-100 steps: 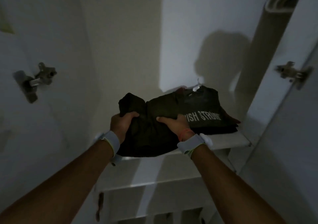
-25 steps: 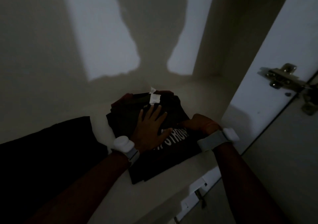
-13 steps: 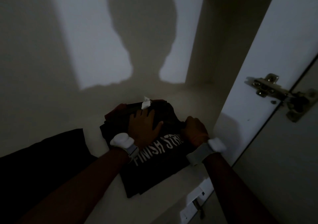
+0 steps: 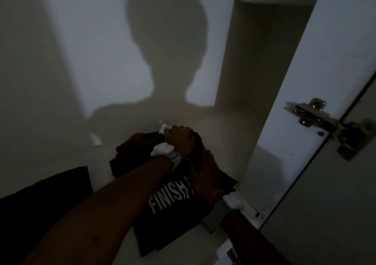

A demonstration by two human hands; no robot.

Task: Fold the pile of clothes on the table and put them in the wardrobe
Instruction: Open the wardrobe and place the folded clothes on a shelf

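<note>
Wardrobe: we're looking into a dim white compartment, with the back wall (image 4: pixel 91 51) half lit and a person's shadow (image 4: pixel 166 51) across it.
Shelf: pale wardrobe shelf (image 4: pixel 223 134) carrying all the cloth in view.
Stack: stack of folded clothes (image 4: pixel 126 159) lies on the shelf right of centre, near the side panel (image 4: pixel 284 112). It sits askew to the shelf edge.
Top item: black shirt (image 4: pixel 168 214) on top of the stack, with white print reading "FINISH". The rest of the word is under the right hand.
Other layers: a reddish piece (image 4: pixel 132 140) shows at the stack's far left corner.
Label: white neck label (image 4: pixel 163 128) sticks up at the far end, touching the left hand.
Left hand: left hand (image 4: pixel 180 140) is on the far collar end with fingers curled. It's too dark for us to tell whether it actually grips cloth.
Right hand: right hand (image 4: pixel 205 177) lies flat on the stack's right side, fingers straight and pointing into the wardrobe, holding nothing.
Wrists: each wrist carries a white band (image 4: pixel 164 153).
Second garment: a dark folded garment (image 4: pixel 40 199) lies on the same shelf to the left, apart from the stack.
Door side: metal hinge (image 4: pixel 313 114) joins the side panel to the open door (image 4: pixel 345 214).
</note>
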